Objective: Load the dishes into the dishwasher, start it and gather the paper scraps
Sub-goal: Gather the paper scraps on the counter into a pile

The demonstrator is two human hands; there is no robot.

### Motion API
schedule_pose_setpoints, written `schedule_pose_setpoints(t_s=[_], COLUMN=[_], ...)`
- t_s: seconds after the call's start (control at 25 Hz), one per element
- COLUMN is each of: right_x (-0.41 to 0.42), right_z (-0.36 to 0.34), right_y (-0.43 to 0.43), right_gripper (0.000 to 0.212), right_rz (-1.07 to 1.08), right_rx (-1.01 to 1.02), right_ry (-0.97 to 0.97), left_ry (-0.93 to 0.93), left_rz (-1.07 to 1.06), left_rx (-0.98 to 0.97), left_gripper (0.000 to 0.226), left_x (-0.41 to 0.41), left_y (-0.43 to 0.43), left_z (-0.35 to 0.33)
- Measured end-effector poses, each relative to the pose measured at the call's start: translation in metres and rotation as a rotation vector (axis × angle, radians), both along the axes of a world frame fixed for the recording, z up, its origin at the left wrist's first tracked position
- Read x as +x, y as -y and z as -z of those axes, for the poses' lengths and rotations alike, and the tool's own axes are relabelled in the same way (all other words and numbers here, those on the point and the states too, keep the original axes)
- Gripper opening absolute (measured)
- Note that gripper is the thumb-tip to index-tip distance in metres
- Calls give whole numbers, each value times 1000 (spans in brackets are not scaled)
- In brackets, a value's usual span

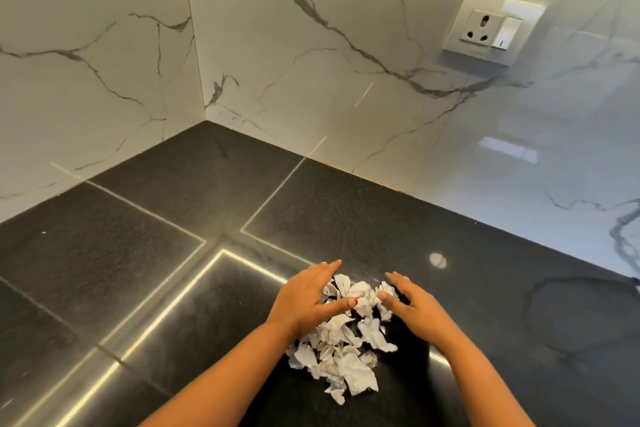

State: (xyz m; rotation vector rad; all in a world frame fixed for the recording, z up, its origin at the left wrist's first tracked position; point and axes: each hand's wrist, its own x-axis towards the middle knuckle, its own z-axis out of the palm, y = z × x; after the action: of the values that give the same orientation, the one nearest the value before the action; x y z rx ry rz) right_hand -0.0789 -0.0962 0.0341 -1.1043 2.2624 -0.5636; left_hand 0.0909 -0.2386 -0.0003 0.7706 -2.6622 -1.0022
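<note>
Lower centre of the frame: a loose heap of torn, crumpled white paper scraps (346, 350), lying on a glossy black stone countertop (138, 270) crossed by thin pale seams. Spread from between the two hands down toward the bottom edge of the frame.

At the heap's upper left, the left hand (308, 298) — released, not clenched, fingers straight and together, pointing to the upper right, palm down. Thumb stretched rightward across the topmost scraps, touching them. Heel of the hand over the heap's left edge.

At the heap's upper right, the right hand (412, 305) — likewise slack, nothing grasped, fingers straight and aimed to the upper left. Thumb tip against the crumpled pieces on the right side of the pile.

Top of the heap bracketed between the two flat hands, fingertips apart, bare black counter between them at the far end. Bulk of the scraps lower in the frame, below the wrists and outside that bracket.

Across the upper half of the frame, glossy white, grey-veined marble-look wall tiles (277, 62), meeting in a corner left of centre. Upper right: a white wall socket plate (491, 28) with a rocker switch (509, 32), well apart from hands and paper.
</note>
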Motion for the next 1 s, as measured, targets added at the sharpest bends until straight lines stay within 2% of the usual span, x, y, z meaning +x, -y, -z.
schedule_pose_setpoints(t_s=[0.2,0.32,0.36,0.48,0.64,0.8,1.0], right_x=[30,25,20,21,42,48,43], right_z=[-3,-14,-17,-18,2,9,10], right_y=[-3,-20,-30,-53,-40,-10,1], right_gripper=[85,114,127,154,161,156,153], right_rz=[-87,-80,-95,-204,-330,-323,-362], right_rx=[-60,-2,59,246,303,237,166], right_ry=[132,64,12,-111,-281,-290,-306], left_ry=[-58,-180,-167,68,274,277,191], left_rz=[11,-25,20,285,469,472,434], left_rx=[158,559,604,309,-97,-343,-421], left_gripper=[94,91,94,127,151,151,129], left_x=[-14,-8,-1,27,38,17,10], left_y=[-24,-15,-6,20,18,1,-3], left_z=[0,-5,-7,-7,-3,2,14])
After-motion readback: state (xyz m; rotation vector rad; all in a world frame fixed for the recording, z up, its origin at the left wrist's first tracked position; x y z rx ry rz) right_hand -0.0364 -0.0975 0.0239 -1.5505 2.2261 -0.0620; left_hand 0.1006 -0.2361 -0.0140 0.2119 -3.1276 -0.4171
